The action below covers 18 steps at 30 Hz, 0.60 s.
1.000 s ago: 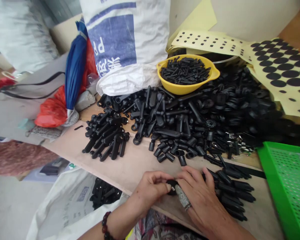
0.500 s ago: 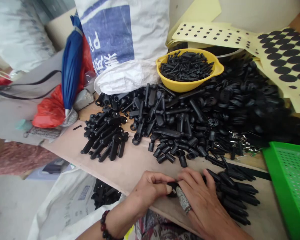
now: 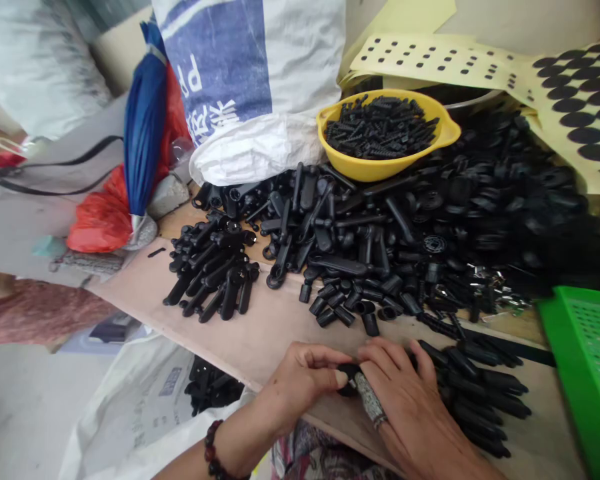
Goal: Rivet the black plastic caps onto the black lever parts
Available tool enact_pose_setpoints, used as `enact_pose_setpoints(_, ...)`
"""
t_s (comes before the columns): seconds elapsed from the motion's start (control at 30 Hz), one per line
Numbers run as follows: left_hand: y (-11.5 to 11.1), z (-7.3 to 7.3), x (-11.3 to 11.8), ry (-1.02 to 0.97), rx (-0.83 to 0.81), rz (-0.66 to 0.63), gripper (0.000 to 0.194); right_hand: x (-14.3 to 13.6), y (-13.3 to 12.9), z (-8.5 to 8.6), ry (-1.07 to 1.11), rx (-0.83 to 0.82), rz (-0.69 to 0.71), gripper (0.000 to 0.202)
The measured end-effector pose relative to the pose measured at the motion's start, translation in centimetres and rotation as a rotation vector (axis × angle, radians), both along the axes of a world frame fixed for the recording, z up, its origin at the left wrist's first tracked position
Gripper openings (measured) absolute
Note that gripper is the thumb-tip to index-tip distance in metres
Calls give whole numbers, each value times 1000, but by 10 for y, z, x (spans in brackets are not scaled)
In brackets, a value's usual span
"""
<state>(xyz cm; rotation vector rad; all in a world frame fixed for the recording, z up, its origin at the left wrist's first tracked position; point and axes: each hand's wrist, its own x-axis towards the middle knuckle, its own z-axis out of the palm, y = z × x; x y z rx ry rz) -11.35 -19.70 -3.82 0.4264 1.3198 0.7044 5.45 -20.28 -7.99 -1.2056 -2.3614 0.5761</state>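
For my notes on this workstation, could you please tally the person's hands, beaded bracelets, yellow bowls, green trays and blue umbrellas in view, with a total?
Left hand: 1
Right hand: 1
Beaded bracelet: 1
Yellow bowl: 1
Green tray: 1
Blue umbrella: 1
Total: 6

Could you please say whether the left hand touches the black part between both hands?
Touching: the head view shows the left hand pinching the black part.
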Motion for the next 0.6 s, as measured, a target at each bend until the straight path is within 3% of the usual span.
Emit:
enact_pose_setpoints(0.3, 4, -7, -1, 5, 45, -15, 32, -5, 4, 5, 26, -37, -65, 38)
enact_pose_setpoints(0.47, 6, -8, -2, -17, 23, -31, 31, -4, 4, 2, 35, -21, -36, 44)
enact_pose_setpoints(0.6, 6, -6, 0, -26, 52, 26, 26, 4, 7, 12, 37, 171, 19, 51)
